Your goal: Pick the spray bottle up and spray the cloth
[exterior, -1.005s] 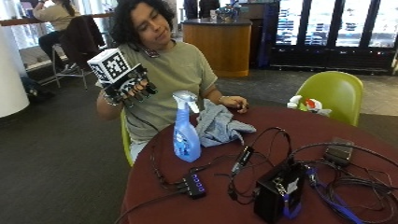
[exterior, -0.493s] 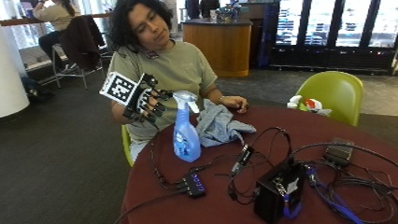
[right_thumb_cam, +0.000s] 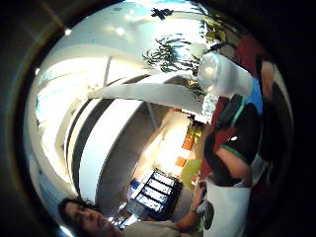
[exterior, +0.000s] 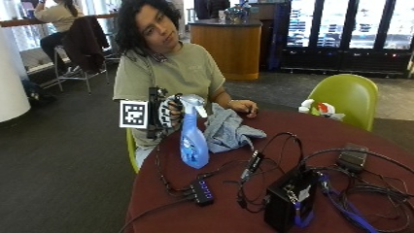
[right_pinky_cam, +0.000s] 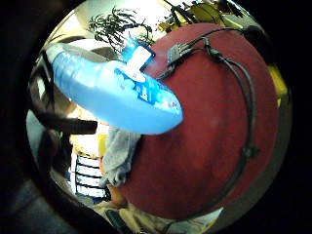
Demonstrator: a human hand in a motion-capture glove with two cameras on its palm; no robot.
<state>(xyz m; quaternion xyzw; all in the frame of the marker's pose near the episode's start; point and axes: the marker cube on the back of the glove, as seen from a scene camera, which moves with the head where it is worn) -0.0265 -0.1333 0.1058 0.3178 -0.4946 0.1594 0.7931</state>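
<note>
Blue spray bottle [exterior: 193, 145] upright on round maroon table [exterior: 336, 141], near edge closest to person. Gloved right hand [exterior: 165, 112] at bottle neck, just below white trigger head [exterior: 191, 102]; fingers curled round neck, bottle not lifted. Grey-blue cloth [exterior: 225, 130] bunched just beside bottle, on side away from hand. Bare hand [exterior: 243, 106] resting at far edge of cloth. Bottle body [right_pinky_cam: 114, 95] fills little-finger palm view, close to palm.

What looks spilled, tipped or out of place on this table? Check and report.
Nothing stands out. The spray bottle stands upright on the table, the gloved right hand at its neck. The cloth lies bunched beside it, and no liquid shows on the tabletop.
</note>
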